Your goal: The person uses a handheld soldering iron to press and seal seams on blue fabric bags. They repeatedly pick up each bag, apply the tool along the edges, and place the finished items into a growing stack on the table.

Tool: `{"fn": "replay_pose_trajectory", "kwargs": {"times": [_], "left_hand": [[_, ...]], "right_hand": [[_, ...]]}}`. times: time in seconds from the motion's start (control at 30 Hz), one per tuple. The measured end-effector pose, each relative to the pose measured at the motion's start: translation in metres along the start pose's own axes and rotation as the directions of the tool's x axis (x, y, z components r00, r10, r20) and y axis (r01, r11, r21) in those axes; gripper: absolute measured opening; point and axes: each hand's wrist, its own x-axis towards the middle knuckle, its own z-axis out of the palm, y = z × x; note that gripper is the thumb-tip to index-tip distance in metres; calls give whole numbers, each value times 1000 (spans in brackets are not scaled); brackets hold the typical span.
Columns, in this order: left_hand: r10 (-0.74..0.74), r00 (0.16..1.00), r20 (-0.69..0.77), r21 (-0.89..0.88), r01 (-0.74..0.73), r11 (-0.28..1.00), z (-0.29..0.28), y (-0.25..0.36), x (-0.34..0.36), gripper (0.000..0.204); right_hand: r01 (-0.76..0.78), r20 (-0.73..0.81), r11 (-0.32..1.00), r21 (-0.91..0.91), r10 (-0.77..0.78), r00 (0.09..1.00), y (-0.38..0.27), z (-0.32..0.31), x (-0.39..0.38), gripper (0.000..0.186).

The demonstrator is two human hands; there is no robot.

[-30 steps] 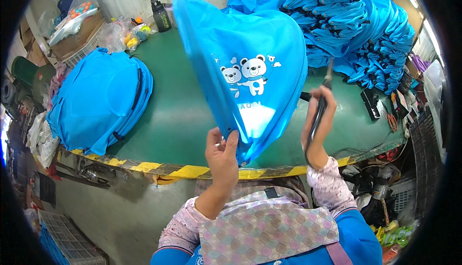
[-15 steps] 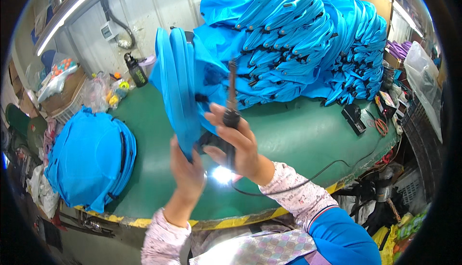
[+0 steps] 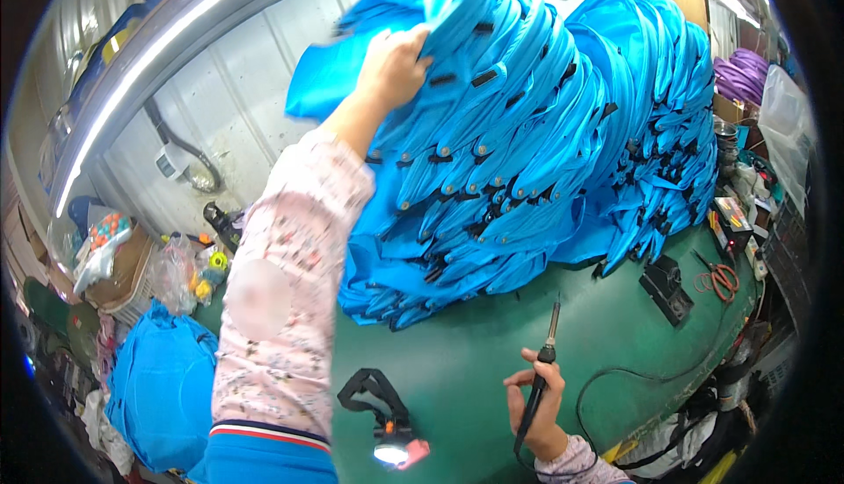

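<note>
My left hand (image 3: 393, 69) is raised at the upper middle, fingers curled on the edge of a blue folded fabric piece (image 3: 330, 80) at the top of a tall stack (image 3: 492, 150). The stack's pieces are round-edged, with black tabs and small metal snaps. At the lower right, my right hand (image 3: 543, 409) is closed round the dark handle of a soldering iron (image 3: 546, 352), its metal tip pointing up. A cord trails from the iron across the green table (image 3: 475, 343). A lit headlamp (image 3: 393, 453) with a black strap lies between my arms.
A second blue stack (image 3: 659, 88) stands at the right. Beyond it are purple rolls (image 3: 741, 75). Near the right edge lie a black iron stand (image 3: 666, 291) and orange-handled scissors (image 3: 723, 282). A blue folded piece (image 3: 163, 387) rests at the left, below a basket (image 3: 123, 282).
My left hand has gone up to the stack top with the blue piece it held over the table. My right hand has moved right and down with the soldering iron, uncovering the headlamp.
</note>
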Motion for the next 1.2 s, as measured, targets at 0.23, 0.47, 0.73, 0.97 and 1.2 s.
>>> {"fn": "replay_pose_trajectory", "kwargs": {"times": [0.23, 0.47, 0.73, 0.97, 1.2], "left_hand": [[-279, 948, 153, -75, 292, 953, 75, 24, 17, 55], [50, 957, -287, 10, -49, 999, -18, 111, -173, 53], [-491, 717, 494, 296, 392, 871, -298, 103, -609, 77], [-666, 528, 527, 643, 265, 719, -386, 89, -720, 81], [-759, 586, 284, 752, 355, 556, -306, 72, -684, 65]], "right_hand": [[-162, 52, 986, -25, 163, 985, 2, -3, -1, 52], [-180, -46, 983, -43, 178, 983, -11, -9, 4, 47], [64, 115, 995, 74, -73, 991, -48, -7, 8, 41], [150, 301, 988, 45, -157, 941, -87, 18, -21, 51], [396, 447, 918, 4, -356, 821, -139, 33, -33, 51]]}}
